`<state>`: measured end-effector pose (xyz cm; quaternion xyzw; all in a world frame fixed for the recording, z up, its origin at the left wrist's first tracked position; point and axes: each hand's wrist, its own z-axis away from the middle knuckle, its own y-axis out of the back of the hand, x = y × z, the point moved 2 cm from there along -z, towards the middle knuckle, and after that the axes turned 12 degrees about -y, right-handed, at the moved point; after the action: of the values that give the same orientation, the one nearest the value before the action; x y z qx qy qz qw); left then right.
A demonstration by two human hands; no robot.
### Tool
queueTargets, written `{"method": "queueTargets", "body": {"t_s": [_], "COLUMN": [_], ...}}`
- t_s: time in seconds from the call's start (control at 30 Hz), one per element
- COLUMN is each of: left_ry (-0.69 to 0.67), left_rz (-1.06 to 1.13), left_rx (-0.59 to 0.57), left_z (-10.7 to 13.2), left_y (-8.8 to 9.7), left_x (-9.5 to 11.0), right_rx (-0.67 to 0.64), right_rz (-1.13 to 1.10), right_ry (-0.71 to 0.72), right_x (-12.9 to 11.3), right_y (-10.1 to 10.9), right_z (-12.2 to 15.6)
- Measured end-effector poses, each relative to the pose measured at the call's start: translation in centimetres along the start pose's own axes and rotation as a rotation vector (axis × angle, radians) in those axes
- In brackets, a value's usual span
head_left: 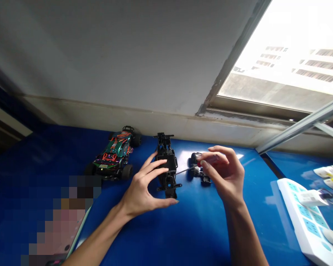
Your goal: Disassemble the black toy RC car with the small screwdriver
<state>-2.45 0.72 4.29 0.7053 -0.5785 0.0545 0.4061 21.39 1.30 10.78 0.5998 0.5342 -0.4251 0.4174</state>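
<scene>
A black plastic toy car chassis [170, 162] is in the middle, its long side running away from me. My left hand [144, 184] grips it from the left, fingers lying over its top and the thumb at its near end. In my right hand [224, 170] is a screwdriver [186, 170], pinched by a red handle partly hidden in the fingers. Its thin shaft points left, and the tip is at the chassis's right side; whether it touches cannot be made out. Behind the right hand lie black wheels and small parts [205, 177], partly covered by it.
A green and orange toy car [113, 151] stands on the blue table [194, 229] to the left. A white power strip [302, 218] with plugs lies at the right, near a metal frame bar [299, 125]. Wall and window rise behind. A blurred patch hides the lower left.
</scene>
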Motion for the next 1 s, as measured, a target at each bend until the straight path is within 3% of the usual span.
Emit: {"method": "queueTargets", "body": {"t_s": [0.2,0.37,1.0], "left_ry": [0.024,0.014,0.004], "left_rz": [0.018,0.007,-0.033], "left_rx": [-0.006,-0.015,-0.092], "left_z": [-0.1,0.1,0.6], "left_y": [-0.2,-0.3,-0.7], "left_x": [-0.2,-0.2,-0.9], "right_rx": [-0.133,-0.17,-0.29], "right_rz": [0.347,0.473,0.708], "right_ry": [0.201,0.34,0.464], "right_x": [-0.3,-0.3,-0.6], "right_y": [-1.4,-2.0,-3.1], "right_z": [1.1,1.4,1.6]}}
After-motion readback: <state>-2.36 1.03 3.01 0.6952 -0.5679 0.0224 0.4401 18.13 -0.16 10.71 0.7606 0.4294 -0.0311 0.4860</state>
